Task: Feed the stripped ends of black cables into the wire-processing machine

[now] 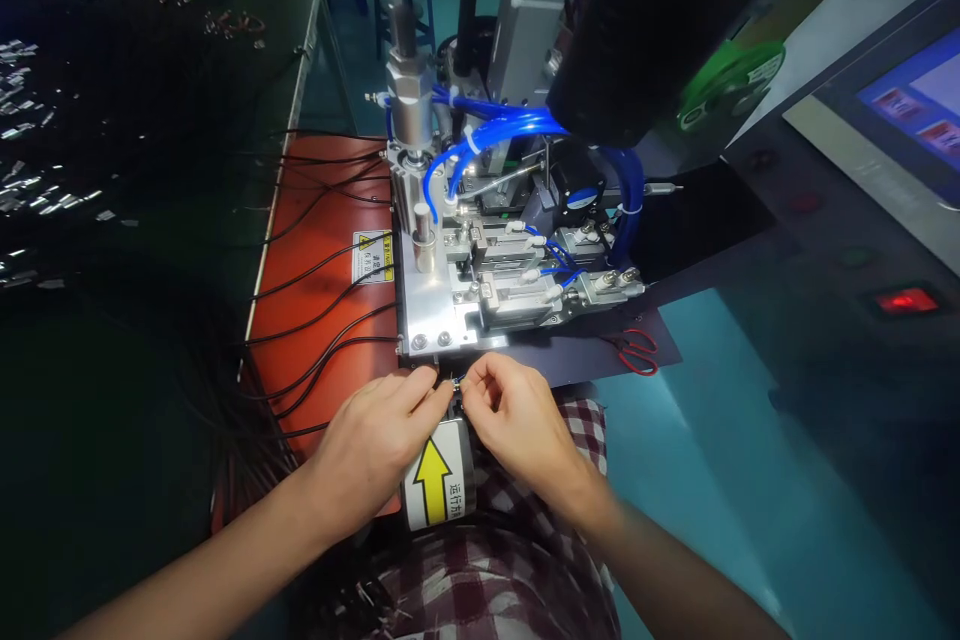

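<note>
My left hand (382, 420) is closed in a pinch at the near end of the metal machine (435, 305). Between its fingertips and those of my right hand is a small, bright cable end (455, 385), its details too tiny to make out. My right hand (517, 415) also pinches at this piece, thumb and forefinger together. A black cable (307, 431) runs from the left toward the underside of my left hand. Just below the fingers sits a white label with a yellow arrow (433, 485).
Several black cables (322, 325) cross the orange-red board (319, 240) into the machine's left edge. Red-handled scissors (639, 352) lie at the right. Blue air tubes (510, 125) arch over the machine. A screen (919, 110) stands far right, and a dark cable heap (135, 140) fills the left.
</note>
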A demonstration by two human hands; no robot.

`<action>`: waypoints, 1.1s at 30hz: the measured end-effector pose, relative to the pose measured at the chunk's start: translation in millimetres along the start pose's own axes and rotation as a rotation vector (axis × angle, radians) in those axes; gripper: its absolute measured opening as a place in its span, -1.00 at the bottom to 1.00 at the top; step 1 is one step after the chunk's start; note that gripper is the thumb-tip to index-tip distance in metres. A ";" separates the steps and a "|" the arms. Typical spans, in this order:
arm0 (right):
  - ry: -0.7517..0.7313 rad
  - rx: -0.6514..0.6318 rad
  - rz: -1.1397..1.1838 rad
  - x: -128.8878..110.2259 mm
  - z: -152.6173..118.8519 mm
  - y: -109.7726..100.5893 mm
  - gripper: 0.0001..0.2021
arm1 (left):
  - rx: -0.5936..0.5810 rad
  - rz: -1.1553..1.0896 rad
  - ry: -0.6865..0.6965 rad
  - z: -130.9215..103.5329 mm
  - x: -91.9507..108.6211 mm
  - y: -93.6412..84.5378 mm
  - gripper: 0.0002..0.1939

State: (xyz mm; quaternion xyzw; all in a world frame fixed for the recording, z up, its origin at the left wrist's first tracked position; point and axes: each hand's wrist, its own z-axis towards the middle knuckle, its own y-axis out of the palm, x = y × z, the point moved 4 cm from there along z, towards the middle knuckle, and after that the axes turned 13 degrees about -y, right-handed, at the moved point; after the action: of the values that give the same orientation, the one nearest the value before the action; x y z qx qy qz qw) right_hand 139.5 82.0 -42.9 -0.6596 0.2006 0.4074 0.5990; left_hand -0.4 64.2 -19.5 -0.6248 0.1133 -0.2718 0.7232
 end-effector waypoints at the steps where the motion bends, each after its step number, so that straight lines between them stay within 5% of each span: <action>1: -0.017 0.004 -0.032 -1.3 -0.2 -0.3 -0.85 | -0.007 0.000 0.002 0.0 0.2 0.1 -0.68; 4: -0.022 0.017 -0.009 1.0 -0.4 0.2 -0.84 | -0.004 -0.007 0.000 -0.2 -0.5 -0.1 -0.71; 9: 0.245 -0.094 0.523 22.2 -0.4 14.4 -0.86 | 0.017 -0.108 -0.045 -1.0 -6.4 1.7 -0.70; 13: 0.301 -0.114 0.752 28.7 0.5 20.7 -0.86 | 0.016 -0.152 -0.048 -0.5 -7.2 2.1 -0.72; 22: 0.269 0.052 0.570 41.8 -9.9 9.5 -0.81 | 0.052 -0.099 -0.052 -1.0 -4.7 -1.6 -0.69; 33: 0.331 -0.041 0.835 27.5 -1.2 22.9 -0.82 | 0.030 -0.123 -0.066 -3.2 -5.1 0.3 -0.72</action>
State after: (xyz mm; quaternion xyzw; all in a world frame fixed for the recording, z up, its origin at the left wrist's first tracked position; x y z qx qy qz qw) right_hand 138.7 82.4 -78.7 -0.5903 0.5343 0.5071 0.3300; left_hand -6.2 64.3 -21.3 -0.6282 0.0468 -0.2968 0.7177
